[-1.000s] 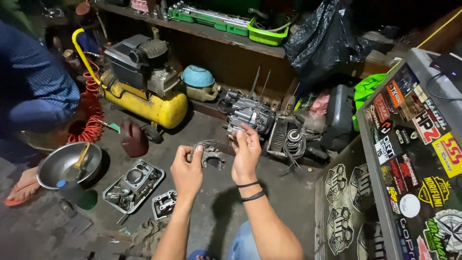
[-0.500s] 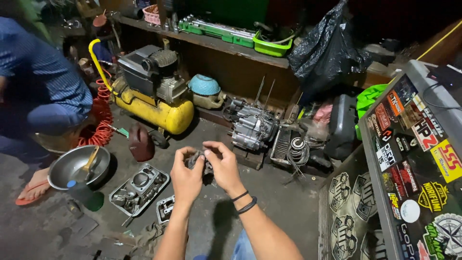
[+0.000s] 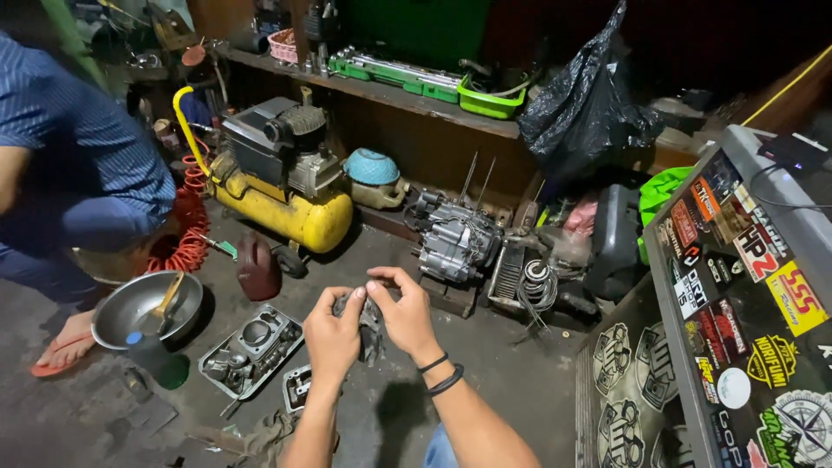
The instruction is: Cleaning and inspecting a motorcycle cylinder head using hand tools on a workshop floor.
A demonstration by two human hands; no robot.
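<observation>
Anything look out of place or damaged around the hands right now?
Nothing looks broken or spilled. Both hands, left hand and right hand, grip a small dark metal part. Loose engine pieces sit in a metal tray on the floor, and a stripped engine block rests beyond them.

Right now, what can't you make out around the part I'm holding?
- Grey metal part: head view, mostly covered by left hand and right hand; shape unclear.
- Tray of parts: pieces too small to identify.
- Seated person: cut off by left edge.
</observation>
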